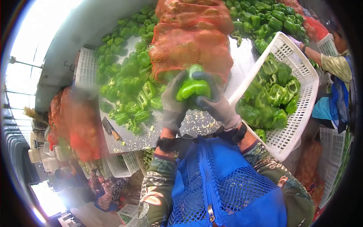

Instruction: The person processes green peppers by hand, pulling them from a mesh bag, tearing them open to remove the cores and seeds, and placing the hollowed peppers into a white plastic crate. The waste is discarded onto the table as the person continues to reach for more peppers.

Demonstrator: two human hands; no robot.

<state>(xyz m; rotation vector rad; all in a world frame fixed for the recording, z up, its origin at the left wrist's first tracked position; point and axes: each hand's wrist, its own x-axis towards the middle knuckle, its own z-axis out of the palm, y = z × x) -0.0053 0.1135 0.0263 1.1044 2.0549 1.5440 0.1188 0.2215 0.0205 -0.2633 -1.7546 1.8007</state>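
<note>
A large glossy green bell pepper sits between my two gloved hands, over the near part of the metal work table. My left hand grips it from the left side, and my right hand has its dark-tipped fingers around the right side. Just behind the hands, red mesh sacks filled with produce lie on the table. Loose green peppers spread to the left, some of them cut open. A knife rests near the table's front left edge.
Right of my hands, a tilted white plastic crate holds green peppers. A co-worker reaches toward another pepper pile at far right. Pale seeds litter the tabletop. Red sacks stand beyond its left edge.
</note>
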